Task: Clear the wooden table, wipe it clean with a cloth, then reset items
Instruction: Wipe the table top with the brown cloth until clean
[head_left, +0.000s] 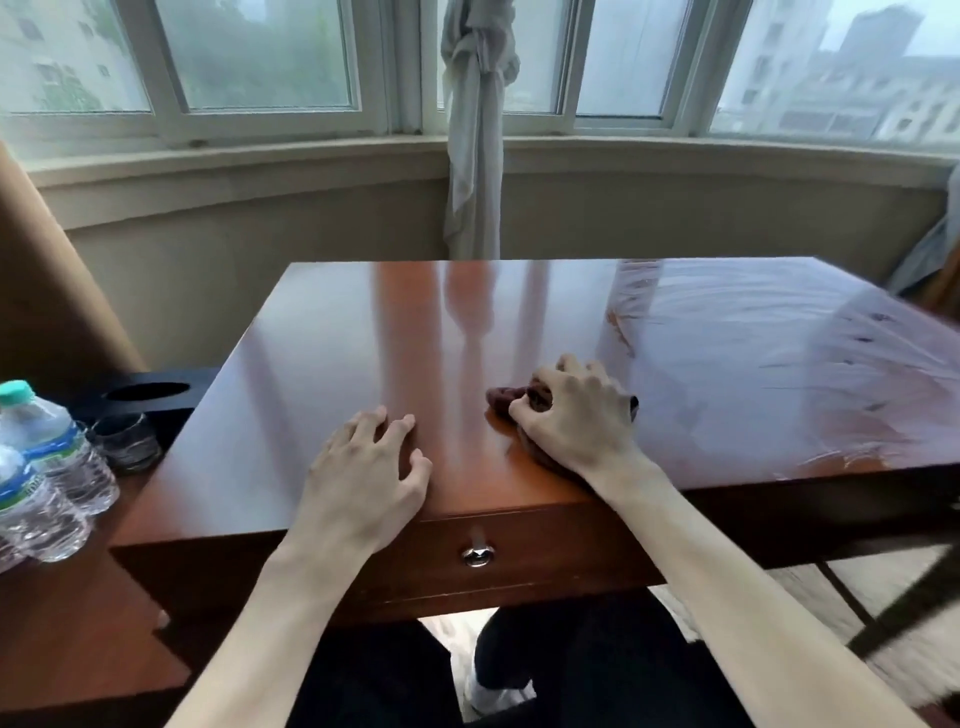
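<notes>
1. The wooden table (363, 332) carries nothing now except the two hands and the cloth, so I judge that the clearing step is done.
2. The wiping is under way. The cloth (501, 400), dark reddish-brown and bunched, lies on the table near the front edge, a little to the right of the middle. The right hand (574, 415) presses on it, and its fingers (566, 371) are curled over the cloth and clamp it.
3. The right half of the table, from about 1 to 3 o'clock of the cloth, shows cloudy streaks (753, 332). I cannot tell if this is wet wiping marks or dirt not yet removed. The left half looks glossy and even.
4. The left hand (371, 467) rests on the table at about 8 o'clock from the cloth. Its fingers are apart, slightly bent, and hold nothing; it seems only to steady the body.
5. The reset is not yet begun. Two water bottles (47, 467) and a dark round object (127, 441) stand on a lower surface at 9 o'clock, off the table; probably they must come back.
6. Edges: the right wrist lies just at the front edge, above the drawer knob (478, 555). The far edge at 12 o'clock is well apart from both hands.
7. Open room: the whole surface toward 12 and 2 o'clock is free for long strokes. At 9 o'clock the bottles stand near the left edge, so a wide stroke there needs care.
</notes>
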